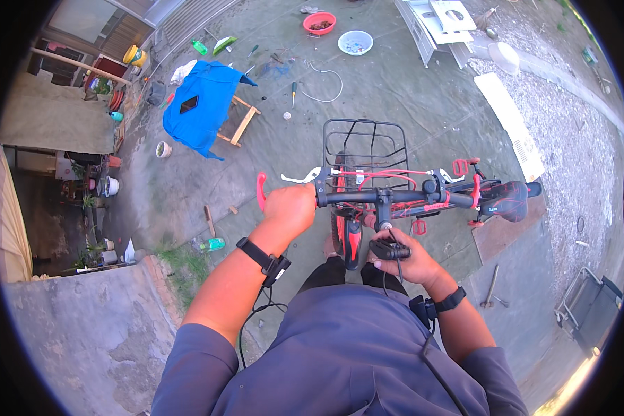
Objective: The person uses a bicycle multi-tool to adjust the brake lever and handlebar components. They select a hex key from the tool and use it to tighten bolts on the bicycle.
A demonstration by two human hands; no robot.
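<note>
A black and red bicycle stands crosswise before me, its saddle (505, 201) to the right and its front wheel (351, 243) close to my legs. My left hand (289, 210) is closed round the left end of the handlebar (353, 197), beside a white brake lever (301, 176) and a curved red piece (261, 191). Below the handlebar stem, my right hand (416, 262) is closed on a small black device (390, 249) with a thin cable; its exact kind is unclear. A black wire basket (365, 149) is beyond the handlebar. Red cables arch over the bar.
A blue cloth (204, 104) with a dark phone-like slab covers a wooden stool (241, 126) at the far left. Farther off are a red basin (319, 23), a white basin (355, 43) and a screwdriver (294, 94). A hammer (491, 286) lies at right, near a folded chair (586, 305).
</note>
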